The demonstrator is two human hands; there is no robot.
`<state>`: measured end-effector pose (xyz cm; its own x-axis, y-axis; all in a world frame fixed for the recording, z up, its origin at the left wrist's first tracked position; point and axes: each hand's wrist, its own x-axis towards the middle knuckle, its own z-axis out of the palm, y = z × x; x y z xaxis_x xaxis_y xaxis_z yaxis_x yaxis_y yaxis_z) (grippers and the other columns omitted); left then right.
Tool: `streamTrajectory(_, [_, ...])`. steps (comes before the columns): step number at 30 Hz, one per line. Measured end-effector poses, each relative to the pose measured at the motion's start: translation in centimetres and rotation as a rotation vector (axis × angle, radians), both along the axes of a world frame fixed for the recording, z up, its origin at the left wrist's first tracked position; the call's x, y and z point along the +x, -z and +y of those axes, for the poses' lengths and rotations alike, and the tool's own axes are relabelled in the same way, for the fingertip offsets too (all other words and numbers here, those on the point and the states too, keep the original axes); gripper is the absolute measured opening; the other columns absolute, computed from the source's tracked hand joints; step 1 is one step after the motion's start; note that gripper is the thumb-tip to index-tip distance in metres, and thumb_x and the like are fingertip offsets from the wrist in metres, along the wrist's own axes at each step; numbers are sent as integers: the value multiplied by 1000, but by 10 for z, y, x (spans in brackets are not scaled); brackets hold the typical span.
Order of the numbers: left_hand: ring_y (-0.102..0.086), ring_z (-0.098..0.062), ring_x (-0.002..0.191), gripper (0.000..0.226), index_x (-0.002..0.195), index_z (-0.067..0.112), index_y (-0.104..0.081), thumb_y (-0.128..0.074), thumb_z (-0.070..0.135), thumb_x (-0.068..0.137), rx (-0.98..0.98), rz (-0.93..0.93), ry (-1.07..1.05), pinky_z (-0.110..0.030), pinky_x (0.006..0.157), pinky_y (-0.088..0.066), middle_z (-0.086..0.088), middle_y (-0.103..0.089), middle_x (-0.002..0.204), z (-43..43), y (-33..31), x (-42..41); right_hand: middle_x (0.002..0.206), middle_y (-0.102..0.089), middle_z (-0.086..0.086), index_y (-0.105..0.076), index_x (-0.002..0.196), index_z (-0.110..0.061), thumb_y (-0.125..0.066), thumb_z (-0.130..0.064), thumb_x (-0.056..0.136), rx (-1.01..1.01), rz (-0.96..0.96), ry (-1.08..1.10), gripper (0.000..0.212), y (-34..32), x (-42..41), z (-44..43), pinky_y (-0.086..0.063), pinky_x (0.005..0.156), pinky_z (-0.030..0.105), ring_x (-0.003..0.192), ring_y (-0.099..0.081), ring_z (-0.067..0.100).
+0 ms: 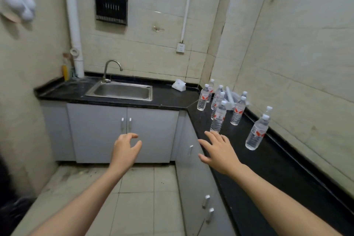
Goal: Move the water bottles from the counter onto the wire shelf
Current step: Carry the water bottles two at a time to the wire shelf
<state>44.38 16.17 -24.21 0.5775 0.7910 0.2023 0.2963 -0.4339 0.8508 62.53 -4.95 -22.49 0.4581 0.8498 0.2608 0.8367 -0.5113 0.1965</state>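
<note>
Several clear water bottles with red-and-white labels stand upright on the black counter (pixel 268 163) along the right wall. The nearest of the group, a bottle (pixel 218 117), stands just beyond my right hand (pixel 220 149), which hovers over the counter's front edge with fingers spread, holding nothing. One bottle (pixel 256 133) stands apart, closer to the wall. My left hand (pixel 125 148) is out over the floor in front of the cabinets, fingers loosely curled and empty. No wire shelf is in view.
A steel sink (pixel 120 91) with a tap sits in the back counter. A tissue pack (pixel 179 84) lies near the corner. A white basket (pixel 232 99) stands behind the bottles. Grey cabinets (pixel 122 132) run below, and a black utensil rack (pixel 111 6) hangs on the wall.
</note>
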Motion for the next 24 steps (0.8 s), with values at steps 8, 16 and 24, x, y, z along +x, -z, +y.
streamTrajectory(8, [-50,-29,115,27,112,4,-59,-55,12,86,95,21,28,-36,100,-37,-16,-55,122,54,-20,134,154,-21,6,-33,139,-24,-42,-45,90,61,117,67,54,7,135,69,-16,114,40,143,-11,21])
streamTrajectory(16, [-51,-26,115,28,113,7,-59,-55,15,87,101,82,25,-35,99,-38,-13,-55,122,118,-24,241,152,-23,7,-35,139,-22,-43,-42,90,88,322,92,53,34,244,147,-20,112,40,142,-14,20])
streamTrajectory(24, [-51,-29,114,27,112,7,-60,-55,14,86,18,98,-33,-42,104,-36,-15,-56,122,237,16,292,151,-24,6,-35,138,-23,-45,-40,90,6,367,116,52,69,303,255,-24,110,38,140,-18,20])
